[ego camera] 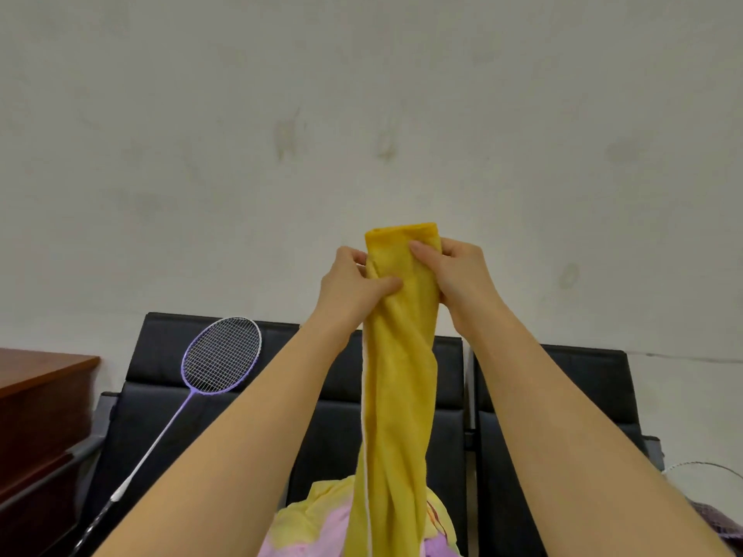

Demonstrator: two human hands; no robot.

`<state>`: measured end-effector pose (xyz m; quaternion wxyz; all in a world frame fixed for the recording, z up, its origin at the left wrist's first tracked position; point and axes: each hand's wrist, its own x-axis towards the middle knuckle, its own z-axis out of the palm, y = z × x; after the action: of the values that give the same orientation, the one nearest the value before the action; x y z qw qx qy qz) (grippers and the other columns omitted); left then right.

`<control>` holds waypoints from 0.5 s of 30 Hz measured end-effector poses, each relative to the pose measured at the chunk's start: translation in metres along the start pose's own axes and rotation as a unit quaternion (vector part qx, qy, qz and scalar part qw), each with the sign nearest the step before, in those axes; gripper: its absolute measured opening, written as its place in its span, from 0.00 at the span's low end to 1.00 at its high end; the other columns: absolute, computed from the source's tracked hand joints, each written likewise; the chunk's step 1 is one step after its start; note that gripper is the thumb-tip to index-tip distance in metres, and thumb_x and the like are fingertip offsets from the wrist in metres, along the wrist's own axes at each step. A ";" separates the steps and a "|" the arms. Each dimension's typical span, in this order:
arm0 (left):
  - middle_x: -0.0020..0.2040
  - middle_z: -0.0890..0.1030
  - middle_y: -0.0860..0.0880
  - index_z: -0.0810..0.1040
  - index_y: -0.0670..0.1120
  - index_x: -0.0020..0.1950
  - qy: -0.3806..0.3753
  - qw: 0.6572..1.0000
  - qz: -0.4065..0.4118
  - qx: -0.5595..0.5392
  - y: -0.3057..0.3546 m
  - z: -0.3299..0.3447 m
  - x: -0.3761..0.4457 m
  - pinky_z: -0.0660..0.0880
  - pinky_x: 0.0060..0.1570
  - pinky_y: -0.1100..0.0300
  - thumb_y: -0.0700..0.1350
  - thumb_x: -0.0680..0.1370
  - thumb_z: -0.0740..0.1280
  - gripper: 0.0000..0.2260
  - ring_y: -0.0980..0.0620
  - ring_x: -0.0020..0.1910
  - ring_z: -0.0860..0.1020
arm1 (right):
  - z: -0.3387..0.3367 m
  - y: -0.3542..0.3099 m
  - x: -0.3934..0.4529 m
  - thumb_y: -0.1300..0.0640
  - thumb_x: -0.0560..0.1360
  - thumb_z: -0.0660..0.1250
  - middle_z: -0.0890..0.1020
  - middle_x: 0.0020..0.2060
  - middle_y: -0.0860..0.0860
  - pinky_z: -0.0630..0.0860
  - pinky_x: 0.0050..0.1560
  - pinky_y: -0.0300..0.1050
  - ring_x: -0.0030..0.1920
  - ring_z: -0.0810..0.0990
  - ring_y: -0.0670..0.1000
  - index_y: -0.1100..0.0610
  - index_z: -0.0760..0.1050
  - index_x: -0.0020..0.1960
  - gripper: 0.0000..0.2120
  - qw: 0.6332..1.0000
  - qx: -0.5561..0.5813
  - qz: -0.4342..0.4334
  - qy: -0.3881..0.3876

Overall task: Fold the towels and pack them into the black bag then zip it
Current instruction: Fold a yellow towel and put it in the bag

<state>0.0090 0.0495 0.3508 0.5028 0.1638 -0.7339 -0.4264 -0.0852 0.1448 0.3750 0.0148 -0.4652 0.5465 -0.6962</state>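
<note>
A yellow towel [400, 387] hangs long and bunched in front of me, held up in the air at its top end. My left hand [354, 283] grips the towel's left side near the top, thumb pressed into the cloth. My right hand [454, 275] grips its right side at about the same height, thumb across the front. The towel's lower end drops out of view at the bottom. Under it lies a pale yellow and pink cloth [321, 520] on the seat. No black bag shows in view.
A row of black padded chairs [563, 396] stands against a plain wall. A purple badminton racket [219, 361] leans on the left chair. A brown wooden cabinet [40, 416] is at the left edge. Another racket head [703, 470] peeks in at the right.
</note>
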 end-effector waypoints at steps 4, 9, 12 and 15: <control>0.45 0.81 0.45 0.75 0.45 0.40 -0.007 1.000 0.014 0.023 0.015 -0.010 0.003 0.81 0.48 0.51 0.47 0.73 0.74 0.09 0.46 0.47 0.81 | -0.007 -0.027 0.001 0.55 0.78 0.67 0.82 0.45 0.51 0.80 0.47 0.48 0.49 0.81 0.53 0.52 0.78 0.44 0.05 1.000 0.004 -0.022 0.008; 0.48 0.81 0.41 0.77 0.44 0.41 -0.004 0.997 0.030 -0.070 0.040 -0.020 0.007 0.81 0.43 0.56 0.43 0.75 0.71 0.06 0.45 0.47 0.82 | -0.017 -0.056 0.001 0.54 0.78 0.67 0.82 0.43 0.49 0.79 0.42 0.45 0.44 0.81 0.48 0.52 0.78 0.44 0.05 0.999 0.011 -0.036 0.004; 0.48 0.81 0.43 0.75 0.44 0.42 -0.018 0.991 0.016 -0.133 0.052 -0.020 0.003 0.80 0.40 0.59 0.42 0.78 0.67 0.06 0.47 0.45 0.81 | -0.019 -0.069 0.000 0.52 0.79 0.66 0.82 0.43 0.49 0.79 0.42 0.45 0.44 0.81 0.49 0.52 0.78 0.45 0.05 0.999 0.014 -0.040 -0.003; 0.54 0.80 0.43 0.75 0.43 0.53 -0.038 0.983 -0.022 -0.180 0.055 -0.014 -0.011 0.80 0.45 0.55 0.46 0.79 0.67 0.08 0.47 0.50 0.80 | -0.019 -0.071 -0.003 0.52 0.79 0.66 0.82 0.44 0.50 0.79 0.42 0.45 0.45 0.82 0.50 0.52 0.77 0.45 0.06 0.999 0.012 -0.032 -0.009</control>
<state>0.0362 0.0824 0.3894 0.4860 0.0700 -0.6602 -0.5684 -0.0611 0.1889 0.4281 0.0028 -0.4882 0.5230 -0.6987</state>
